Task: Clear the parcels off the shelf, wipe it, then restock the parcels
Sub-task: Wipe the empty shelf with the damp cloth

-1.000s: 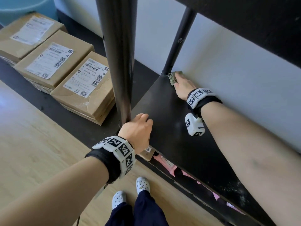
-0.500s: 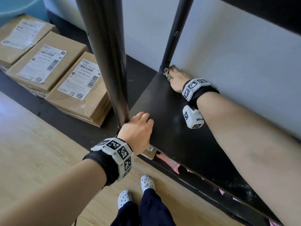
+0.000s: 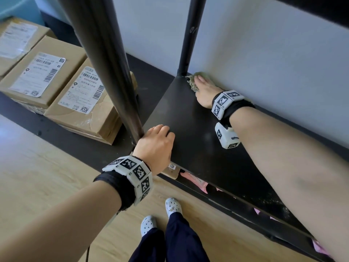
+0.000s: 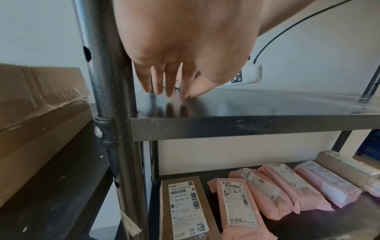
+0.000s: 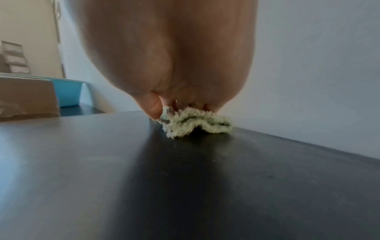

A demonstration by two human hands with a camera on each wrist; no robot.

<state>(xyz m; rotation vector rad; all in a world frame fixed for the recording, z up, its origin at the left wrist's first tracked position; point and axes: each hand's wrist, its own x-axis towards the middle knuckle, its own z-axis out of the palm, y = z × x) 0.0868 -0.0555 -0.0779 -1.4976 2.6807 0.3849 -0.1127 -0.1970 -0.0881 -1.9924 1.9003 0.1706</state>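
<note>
The black shelf (image 3: 198, 148) is bare of parcels. My right hand (image 3: 205, 91) reaches into its far left corner by the back post and wall, gripping a bunched green-and-white cloth (image 3: 192, 84) against the surface. In the right wrist view the thumb and fingers hold the cloth (image 5: 195, 123) down on the shelf (image 5: 144, 178). My left hand (image 3: 156, 144) rests on the front left corner beside the front post (image 3: 113, 72), holding nothing. Its straight fingers (image 4: 158, 81) touch the shelf top (image 4: 246, 104). Cardboard parcels (image 3: 81, 99) sit to the left.
The brown boxes (image 3: 37, 72) lie on a lower black ledge left of the shelf. The shelf below holds a brown box (image 4: 185, 207) and several pink bags (image 4: 236, 203). A white wall (image 3: 264, 53) backs the shelf, another board hangs overhead, and a blue tub (image 5: 68, 91) stands far left.
My right hand has pushed the cloth a little deeper into the far corner by the back post. The left hand has stayed put on the front corner.
</note>
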